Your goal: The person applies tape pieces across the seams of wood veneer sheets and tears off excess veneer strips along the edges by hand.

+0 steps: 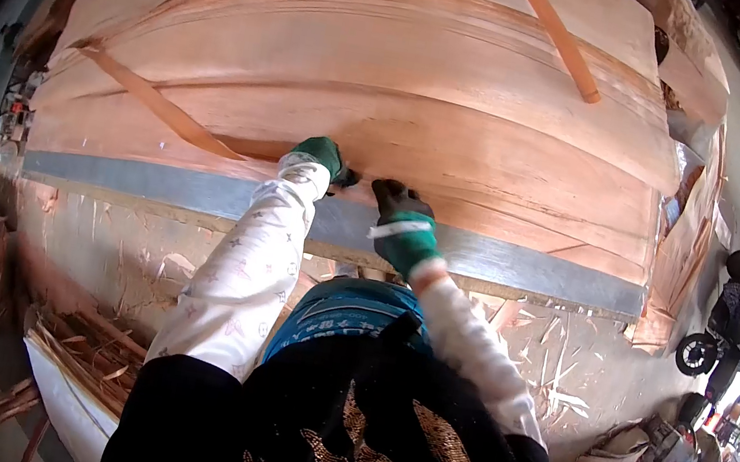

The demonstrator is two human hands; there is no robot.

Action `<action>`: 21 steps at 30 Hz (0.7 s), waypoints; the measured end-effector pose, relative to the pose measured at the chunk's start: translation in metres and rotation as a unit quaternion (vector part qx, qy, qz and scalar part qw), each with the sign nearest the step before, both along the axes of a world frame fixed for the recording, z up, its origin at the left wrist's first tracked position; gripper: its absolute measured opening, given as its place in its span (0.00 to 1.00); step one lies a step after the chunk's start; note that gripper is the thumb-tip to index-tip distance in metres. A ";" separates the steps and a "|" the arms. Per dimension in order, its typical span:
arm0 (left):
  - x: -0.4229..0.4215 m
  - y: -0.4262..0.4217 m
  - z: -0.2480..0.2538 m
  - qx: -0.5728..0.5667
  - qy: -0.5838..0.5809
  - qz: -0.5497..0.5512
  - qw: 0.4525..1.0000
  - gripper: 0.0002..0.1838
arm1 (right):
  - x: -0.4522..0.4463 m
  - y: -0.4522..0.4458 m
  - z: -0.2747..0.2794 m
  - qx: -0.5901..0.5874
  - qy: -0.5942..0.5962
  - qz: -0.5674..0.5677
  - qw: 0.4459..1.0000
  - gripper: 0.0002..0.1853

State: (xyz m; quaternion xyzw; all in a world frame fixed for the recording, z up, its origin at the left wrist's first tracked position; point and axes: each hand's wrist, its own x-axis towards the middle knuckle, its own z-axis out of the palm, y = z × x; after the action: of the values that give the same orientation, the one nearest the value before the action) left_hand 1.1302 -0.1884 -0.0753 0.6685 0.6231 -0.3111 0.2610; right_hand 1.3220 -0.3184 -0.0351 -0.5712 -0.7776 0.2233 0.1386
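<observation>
Veneer (400, 52) lies on the table (153, 183). The left hand (321, 160) and right hand (404, 229), both gloved, are near its front edge; I cannot tell whether either grip is closed.

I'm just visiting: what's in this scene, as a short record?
Left hand: green-gloved, over the near edge of the sheets
Right hand: green-gloved, beside the left, apart from it
Held: too small to tell
Bench: grey front edge, stacked with wood veneer sheets
On top: loose veneer strips
Floor: scattered wood scraps
</observation>
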 end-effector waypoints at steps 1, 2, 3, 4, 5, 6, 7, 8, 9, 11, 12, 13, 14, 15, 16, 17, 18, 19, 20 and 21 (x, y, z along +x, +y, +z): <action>-0.004 -0.003 -0.003 0.013 -0.017 -0.014 1.000 0.33 | -0.008 0.002 -0.010 0.024 -0.046 -0.010 0.999 0.25; -0.003 -0.005 0.002 0.018 -0.033 -0.017 0.999 0.32 | -0.014 0.005 -0.017 0.046 -0.092 -0.020 0.994 0.23; -0.001 -0.007 0.006 0.023 -0.049 -0.020 0.998 0.31 | -0.017 0.006 -0.023 0.067 -0.139 -0.030 0.988 0.20; 0.007 -0.014 0.035 0.017 -0.064 -0.010 0.998 0.29 | -0.015 0.003 -0.025 0.101 -0.131 -0.028 0.986 0.19; 0.011 -0.021 0.056 0.013 -0.080 0.000 0.997 0.27 | -0.011 0.002 -0.028 0.138 -0.124 -0.027 0.982 0.18; 0.002 -0.033 0.063 0.119 -0.170 -0.022 0.978 0.24 | -0.012 0.001 -0.029 0.176 -0.118 -0.025 0.977 0.18; -0.009 -0.050 0.069 0.224 -0.256 -0.040 0.940 0.22 | -0.014 0.000 -0.034 0.180 -0.122 -0.028 0.976 0.17; -0.019 -0.064 0.078 0.325 -0.336 -0.057 0.882 0.19 | -0.017 0.000 -0.037 0.179 -0.138 -0.031 0.974 0.17; -0.019 -0.074 0.100 0.353 -0.367 -0.081 0.857 0.15 | -0.018 0.000 -0.039 0.177 -0.152 -0.034 0.972 0.17; -0.025 -0.093 0.112 0.273 -0.462 -0.046 0.843 0.12 | -0.024 -0.004 -0.039 0.151 -0.175 -0.038 0.972 0.18; -0.022 -0.106 0.109 0.200 -0.514 -0.030 0.834 0.12 | -0.025 -0.004 -0.038 0.127 -0.182 -0.040 0.974 0.20; -0.016 -0.118 0.084 0.107 -0.601 0.047 0.791 0.14 | -0.025 -0.003 -0.036 0.106 -0.188 -0.042 0.976 0.22; -0.009 -0.128 0.057 0.009 -0.673 0.121 0.730 0.17 | -0.026 -0.003 -0.031 0.102 -0.172 -0.044 0.979 0.22; 0.000 -0.132 0.053 0.060 -0.581 0.088 0.807 0.19 | -0.027 -0.005 -0.024 0.099 -0.155 -0.046 0.982 0.23; 0.011 -0.135 0.051 0.110 -0.478 0.054 0.870 0.22 | -0.027 -0.006 -0.020 0.096 -0.138 -0.048 0.985 0.23; 0.021 -0.135 0.047 0.148 -0.456 0.044 0.876 0.22 | -0.027 -0.008 -0.020 0.119 -0.125 -0.048 0.984 0.23; 0.019 -0.132 0.044 0.157 -0.461 0.028 0.873 0.20 | -0.026 -0.011 -0.022 0.141 -0.113 -0.048 0.982 0.24; 0.017 -0.128 0.045 0.166 -0.466 0.014 0.869 0.17 | -0.024 -0.012 -0.025 0.163 -0.100 -0.047 0.980 0.24; 0.013 -0.124 0.046 0.176 -0.469 -0.001 0.865 0.15 | -0.023 -0.012 -0.028 0.159 -0.116 -0.047 0.979 0.25; -0.002 -0.120 0.049 0.165 -0.503 -0.036 0.847 0.10 | -0.024 -0.014 -0.033 0.155 -0.131 -0.047 0.978 0.27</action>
State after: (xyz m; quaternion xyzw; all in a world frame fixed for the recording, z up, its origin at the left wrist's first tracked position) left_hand 1.1285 -0.3080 -0.0260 0.7884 0.4241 0.1665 0.4134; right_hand 1.2983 -0.3320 -0.0677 -0.6032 -0.7862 0.0170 0.1329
